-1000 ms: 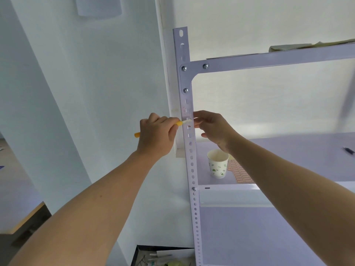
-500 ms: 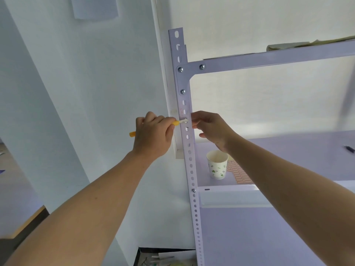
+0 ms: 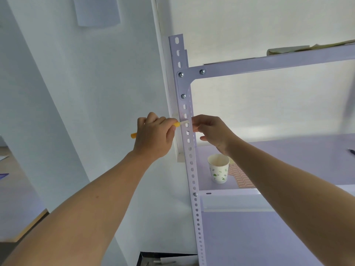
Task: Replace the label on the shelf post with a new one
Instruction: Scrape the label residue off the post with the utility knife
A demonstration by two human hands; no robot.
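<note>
A white slotted shelf post (image 3: 189, 150) runs up the middle of the view. My left hand (image 3: 153, 138) is closed around a yellow-handled tool (image 3: 177, 124), whose pale tip lies across the post face at hand height. My right hand (image 3: 211, 131) is at the post's right edge, fingertips pinched close to the tool's tip; whether they hold a bit of label is too small to tell. A faint pinkish patch on the post (image 3: 182, 114) sits just above the tip. A sheet of pink labels (image 3: 241, 177) lies on the shelf behind my right forearm.
A paper cup (image 3: 219, 168) with green print stands on the middle shelf board (image 3: 288, 150) beside the post. The upper shelf rail (image 3: 269, 63) carries a folded cloth (image 3: 288, 50). A white wall lies left of the post. A dark box (image 3: 165, 259) sits below.
Both hands stay at the same spot on the post. The tool tip has slid a little along the post face, and the head has shifted slightly.
</note>
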